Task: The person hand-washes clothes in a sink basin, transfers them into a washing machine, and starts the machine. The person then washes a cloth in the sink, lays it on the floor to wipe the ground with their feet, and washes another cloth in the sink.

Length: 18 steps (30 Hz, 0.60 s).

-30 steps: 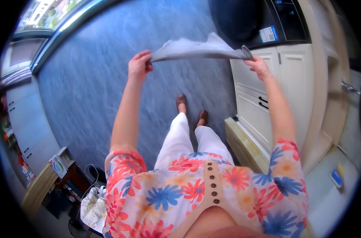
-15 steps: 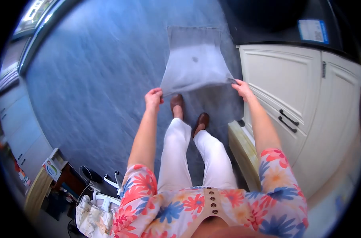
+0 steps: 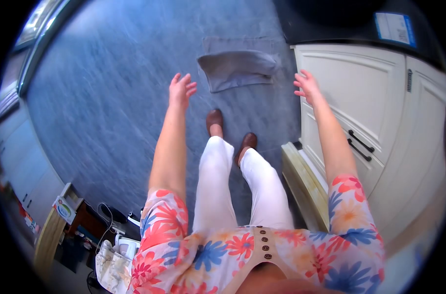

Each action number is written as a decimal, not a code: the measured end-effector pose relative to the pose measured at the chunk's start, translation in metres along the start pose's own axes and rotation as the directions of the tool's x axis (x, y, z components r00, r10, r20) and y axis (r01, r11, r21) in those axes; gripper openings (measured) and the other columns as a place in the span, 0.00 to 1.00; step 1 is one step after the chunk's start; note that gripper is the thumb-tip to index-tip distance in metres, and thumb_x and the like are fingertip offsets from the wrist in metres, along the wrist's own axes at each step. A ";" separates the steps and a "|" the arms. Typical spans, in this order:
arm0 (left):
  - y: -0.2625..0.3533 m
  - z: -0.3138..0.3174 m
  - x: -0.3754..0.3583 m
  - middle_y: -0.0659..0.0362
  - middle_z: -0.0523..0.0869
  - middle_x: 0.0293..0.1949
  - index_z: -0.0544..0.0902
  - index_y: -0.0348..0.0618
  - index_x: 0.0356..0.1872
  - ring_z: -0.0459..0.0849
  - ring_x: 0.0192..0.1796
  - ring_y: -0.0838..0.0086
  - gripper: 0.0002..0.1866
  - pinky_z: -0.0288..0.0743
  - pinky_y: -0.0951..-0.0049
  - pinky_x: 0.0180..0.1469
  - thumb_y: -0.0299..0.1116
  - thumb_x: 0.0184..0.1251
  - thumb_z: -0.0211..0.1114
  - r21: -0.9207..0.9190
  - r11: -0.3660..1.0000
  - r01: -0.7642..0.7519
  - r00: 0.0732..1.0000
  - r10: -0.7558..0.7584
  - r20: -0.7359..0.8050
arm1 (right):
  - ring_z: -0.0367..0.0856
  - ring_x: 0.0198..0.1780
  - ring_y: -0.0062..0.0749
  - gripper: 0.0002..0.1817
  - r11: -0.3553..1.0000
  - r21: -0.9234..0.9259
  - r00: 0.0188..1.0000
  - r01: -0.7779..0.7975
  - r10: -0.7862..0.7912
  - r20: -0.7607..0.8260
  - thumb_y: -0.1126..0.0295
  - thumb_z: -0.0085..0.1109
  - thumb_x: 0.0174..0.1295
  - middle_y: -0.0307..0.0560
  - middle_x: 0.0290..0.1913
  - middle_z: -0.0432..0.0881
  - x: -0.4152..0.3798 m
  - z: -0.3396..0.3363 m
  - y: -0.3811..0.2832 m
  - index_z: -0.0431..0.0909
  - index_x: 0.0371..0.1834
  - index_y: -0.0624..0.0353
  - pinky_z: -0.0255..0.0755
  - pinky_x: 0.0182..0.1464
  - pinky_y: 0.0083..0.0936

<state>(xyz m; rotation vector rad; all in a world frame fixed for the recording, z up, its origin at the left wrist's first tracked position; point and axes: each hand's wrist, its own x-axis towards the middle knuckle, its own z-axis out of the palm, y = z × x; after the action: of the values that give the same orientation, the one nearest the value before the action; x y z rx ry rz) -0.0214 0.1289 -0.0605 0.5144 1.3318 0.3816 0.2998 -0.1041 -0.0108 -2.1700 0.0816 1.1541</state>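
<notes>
A grey cloth [image 3: 237, 68] lies beyond my feet over the blue-grey floor, its near part folded or billowing over the far part. My left hand [image 3: 181, 90] is raised to the left of the cloth, fingers spread, holding nothing. To the right of the cloth, near the white cabinet door, my right hand [image 3: 307, 86] has its fingers apart and is empty too. Neither hand touches the cloth.
White cabinets [image 3: 353, 93] with black handles stand on the right under a dark countertop [image 3: 326, 36] bearing a blue-and-white packet [image 3: 395, 28]. A wooden edge [image 3: 306, 183] is beside my right leg. A white chair [image 3: 127, 247] stands lower left.
Both hands have let go of the cloth's near corners and opened. They have moved up and slightly apart, while the cloth's near edge has dropped away from me.
</notes>
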 end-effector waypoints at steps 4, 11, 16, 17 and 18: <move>-0.046 -0.047 -0.016 0.59 0.78 0.31 0.68 0.38 0.55 0.78 0.28 0.75 0.25 0.72 0.74 0.26 0.31 0.56 0.61 0.421 0.905 0.051 0.979 -0.130 0.160 | 0.76 0.38 0.23 0.24 0.989 -0.143 0.978 0.044 -0.014 0.210 0.61 0.57 0.56 0.38 0.42 0.77 -0.035 0.008 0.024 0.66 0.57 0.50 0.71 0.30 0.24; -0.081 -0.127 -0.100 0.60 0.80 0.27 0.76 0.40 0.47 0.78 0.23 0.77 0.18 0.70 0.76 0.21 0.29 0.51 0.62 0.828 0.532 0.179 0.926 -0.375 0.041 | 0.77 0.36 0.22 0.20 0.968 -0.240 0.939 -0.069 0.145 0.313 0.66 0.54 0.57 0.40 0.41 0.77 -0.116 -0.026 0.044 0.69 0.53 0.54 0.69 0.28 0.19; -0.008 -0.120 -0.095 0.57 0.82 0.25 0.79 0.40 0.45 0.78 0.20 0.76 0.19 0.70 0.75 0.18 0.28 0.48 0.62 0.866 0.463 0.187 0.938 -0.346 -0.018 | 0.78 0.36 0.20 0.18 0.995 -0.077 0.965 0.067 -0.046 0.257 0.67 0.54 0.58 0.39 0.41 0.78 -0.151 -0.063 -0.024 0.70 0.52 0.56 0.68 0.29 0.17; 0.008 -0.112 -0.088 0.58 0.81 0.26 0.78 0.40 0.45 0.78 0.21 0.76 0.18 0.71 0.75 0.19 0.29 0.49 0.62 0.872 0.466 0.153 0.948 -0.318 0.004 | 0.77 0.36 0.19 0.17 0.994 -0.028 0.967 0.103 -0.093 0.238 0.68 0.53 0.58 0.38 0.41 0.78 -0.159 -0.069 -0.038 0.71 0.51 0.56 0.68 0.29 0.16; 0.027 -0.098 -0.074 0.59 0.81 0.27 0.78 0.40 0.45 0.78 0.22 0.76 0.18 0.71 0.75 0.20 0.29 0.50 0.61 0.877 0.466 0.118 0.957 -0.290 0.026 | 0.77 0.36 0.19 0.16 0.990 -0.009 0.969 0.143 -0.138 0.207 0.69 0.53 0.59 0.38 0.41 0.78 -0.166 -0.077 -0.053 0.71 0.51 0.56 0.68 0.30 0.16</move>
<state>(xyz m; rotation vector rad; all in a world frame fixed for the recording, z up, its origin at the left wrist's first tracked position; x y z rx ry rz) -0.1314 0.1239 0.0001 1.1982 1.3279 -0.6190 0.2727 -0.1482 0.1725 -2.0283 -0.1750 1.2946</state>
